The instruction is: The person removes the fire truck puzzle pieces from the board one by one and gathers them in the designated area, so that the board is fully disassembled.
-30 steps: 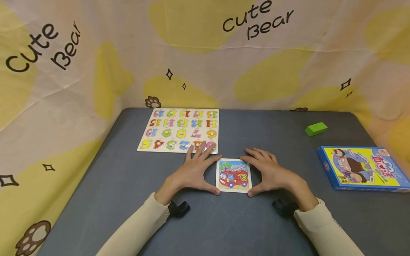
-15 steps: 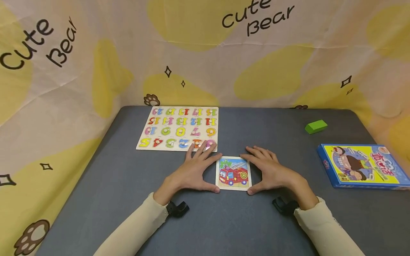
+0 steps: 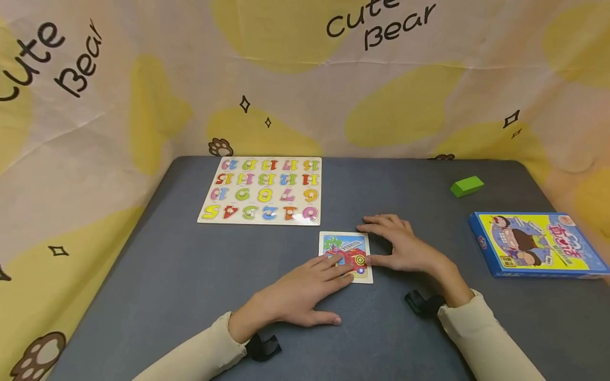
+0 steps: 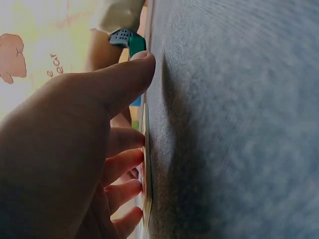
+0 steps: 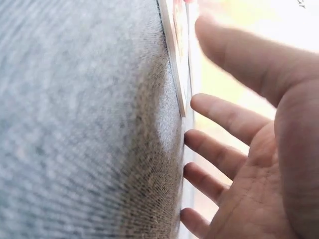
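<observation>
A small square picture puzzle point(image 3: 343, 242) with a red fire truck lies flat on the grey table in front of the person. My left hand point(image 3: 305, 293) reaches over its lower left part, straight fingertips resting on the picture and covering the truck's front. The left thumb points away below the puzzle. In the left wrist view, the left fingers point(image 4: 122, 164) meet the thin puzzle's top face. My right hand point(image 3: 402, 246) lies at the puzzle's right side, its thumb over the right edge and its extended fingers beside the upper right corner.
A number puzzle board point(image 3: 259, 203) lies behind and to the left. On the right are a blue and yellow box point(image 3: 538, 243) and a green block point(image 3: 467, 186). A printed curtain point(image 3: 305, 79) borders the table point(image 3: 190, 286) at the back and left.
My left hand has left the puzzle's left edge, coming toward the person and laying its fingers across the picture. The right thumb has shifted from the lower right corner up onto the right edge.
</observation>
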Motion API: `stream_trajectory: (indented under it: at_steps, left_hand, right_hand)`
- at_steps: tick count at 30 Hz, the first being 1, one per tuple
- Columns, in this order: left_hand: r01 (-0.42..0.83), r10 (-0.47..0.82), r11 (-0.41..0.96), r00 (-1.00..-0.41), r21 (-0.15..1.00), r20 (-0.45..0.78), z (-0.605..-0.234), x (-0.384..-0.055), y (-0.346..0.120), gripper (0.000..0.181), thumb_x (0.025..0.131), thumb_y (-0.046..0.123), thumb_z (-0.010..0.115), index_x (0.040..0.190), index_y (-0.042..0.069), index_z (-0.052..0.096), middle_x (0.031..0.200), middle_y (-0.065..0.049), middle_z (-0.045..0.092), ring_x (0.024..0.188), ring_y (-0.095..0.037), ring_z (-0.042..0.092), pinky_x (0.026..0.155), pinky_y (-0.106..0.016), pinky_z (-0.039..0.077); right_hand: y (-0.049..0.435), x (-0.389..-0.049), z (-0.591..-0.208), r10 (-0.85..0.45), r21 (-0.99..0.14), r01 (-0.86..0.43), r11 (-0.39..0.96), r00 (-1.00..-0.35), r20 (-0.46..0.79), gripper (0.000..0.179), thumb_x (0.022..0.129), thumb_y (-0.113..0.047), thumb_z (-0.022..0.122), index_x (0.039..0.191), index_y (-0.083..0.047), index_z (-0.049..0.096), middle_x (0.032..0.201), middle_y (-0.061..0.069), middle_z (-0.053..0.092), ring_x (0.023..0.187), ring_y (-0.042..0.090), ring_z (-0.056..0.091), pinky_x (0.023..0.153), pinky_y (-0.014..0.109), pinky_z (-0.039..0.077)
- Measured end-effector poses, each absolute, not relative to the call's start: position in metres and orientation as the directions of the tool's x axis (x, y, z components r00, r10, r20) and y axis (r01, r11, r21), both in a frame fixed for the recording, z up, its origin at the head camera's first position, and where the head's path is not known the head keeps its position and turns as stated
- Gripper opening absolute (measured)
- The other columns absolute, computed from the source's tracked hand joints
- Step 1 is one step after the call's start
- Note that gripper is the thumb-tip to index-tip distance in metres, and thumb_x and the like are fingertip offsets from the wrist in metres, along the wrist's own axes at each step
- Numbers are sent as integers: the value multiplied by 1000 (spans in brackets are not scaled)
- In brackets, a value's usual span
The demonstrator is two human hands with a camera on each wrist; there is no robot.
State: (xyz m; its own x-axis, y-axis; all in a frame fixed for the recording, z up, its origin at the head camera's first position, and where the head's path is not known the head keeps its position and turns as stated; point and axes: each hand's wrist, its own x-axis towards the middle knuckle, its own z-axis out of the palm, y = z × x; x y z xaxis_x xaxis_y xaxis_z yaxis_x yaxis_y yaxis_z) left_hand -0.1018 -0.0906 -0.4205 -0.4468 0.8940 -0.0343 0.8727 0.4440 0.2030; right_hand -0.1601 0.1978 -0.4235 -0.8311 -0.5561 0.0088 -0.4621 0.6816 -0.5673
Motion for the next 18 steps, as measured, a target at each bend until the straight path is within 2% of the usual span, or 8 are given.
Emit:
stream_trajectory:
  at_steps: [4, 7, 11, 14, 18]
  left_hand:
    - [871, 890, 451, -454, 195, -31, -422, -101, -92, 80, 96, 64, 56, 158, 16, 39, 167, 1, 33, 157, -25, 26, 125, -45, 26]
    - [870, 888, 454, -458, 191, -22, -423, -100, -93, 81, 94, 65, 58, 158, 17, 39, 167, 2, 33, 155, -26, 28, 124, -45, 27]
    - [876, 893, 442, -450, 193, -1, -426, -102, -95, 84, 93, 66, 60, 158, 18, 39, 167, 3, 33, 153, -24, 30, 123, -45, 28]
    - [878, 896, 435, -444, 201, 1, -428, -103, -96, 86, 91, 67, 61, 159, 19, 37, 168, 5, 30, 154, -23, 28, 124, -44, 26]
    - [864, 896, 438, -442, 250, -43, -429, -102, -98, 94, 90, 69, 61, 163, 21, 27, 171, 6, 21, 159, -23, 17, 127, -44, 20]
  right_hand:
    - [193, -166, -418, -558, -580, -472, 664, -829, 35, 58, 84, -33, 82, 138, -17, 64, 145, 14, 56, 134, 36, 40, 104, 63, 25]
    - [186, -174, -413, -578, -600, -483, 637, -815, 43, 49, 85, -25, 82, 131, -18, 68, 132, 8, 63, 123, 30, 44, 99, 56, 29]
    - [171, -187, -407, -623, -623, -505, 597, -781, 36, 40, 84, -18, 82, 123, -20, 72, 119, 3, 66, 111, 23, 45, 92, 46, 29]
    - [158, -197, -405, -664, -636, -515, 575, -748, 5, 36, 83, -18, 83, 117, -21, 73, 114, 1, 66, 107, 22, 45, 89, 43, 28]
    - [145, -208, -407, -707, -627, -522, 578, -705, -64, 31, 83, -24, 84, 113, -25, 73, 110, -2, 64, 102, 21, 44, 85, 41, 26]
